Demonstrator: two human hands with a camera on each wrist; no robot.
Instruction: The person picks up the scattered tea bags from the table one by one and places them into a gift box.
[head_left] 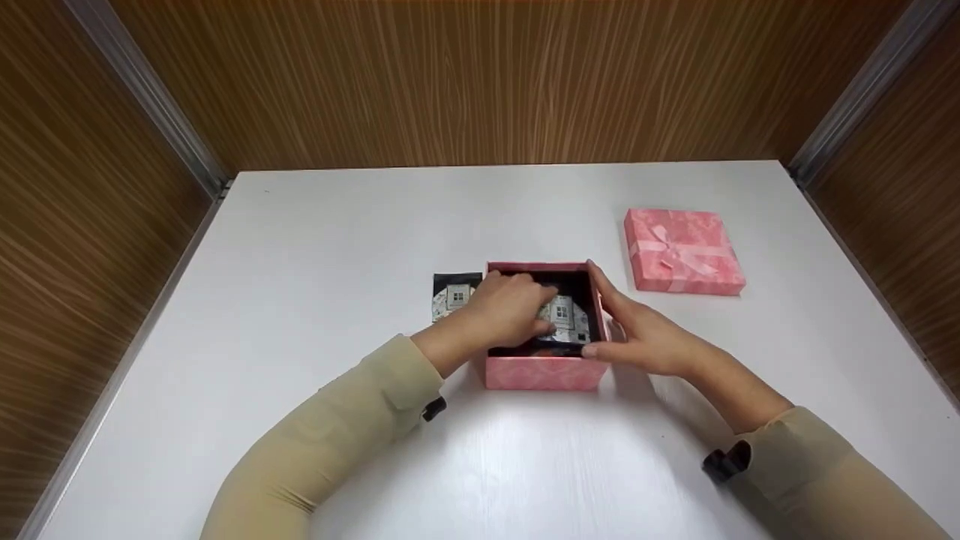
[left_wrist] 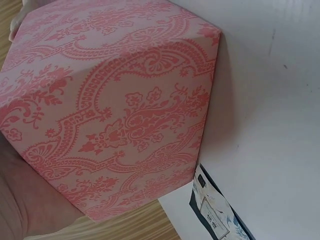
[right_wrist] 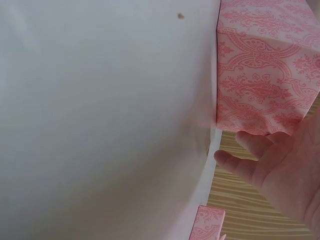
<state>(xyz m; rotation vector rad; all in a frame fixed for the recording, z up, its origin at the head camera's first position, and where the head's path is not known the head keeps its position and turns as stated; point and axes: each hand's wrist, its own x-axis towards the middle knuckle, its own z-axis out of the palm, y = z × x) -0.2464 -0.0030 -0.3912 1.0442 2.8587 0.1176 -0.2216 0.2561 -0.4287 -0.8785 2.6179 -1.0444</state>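
An open pink patterned box (head_left: 544, 373) with a dark inside stands in front of me. My left hand (head_left: 506, 309) reaches in over its left side. Thumb and forefinger grip a dark packet (head_left: 568, 319) with a pale house print, inside the box; the other fingers are partly hidden. My right hand (head_left: 652, 337) holds the box's right side, thumb at the front corner and fingers at the far corner. Against the left side of the box lies a second house-print packet (head_left: 454, 294), partly covered by my left hand. Something orange shows beneath the gripped packet.
A pink lid (head_left: 684, 253) with a ribbon bow lies on the white table (head_left: 337, 232), to the right of the box and farther back. Wood-grain panels (head_left: 465, 82) enclose the table at the back and both sides.
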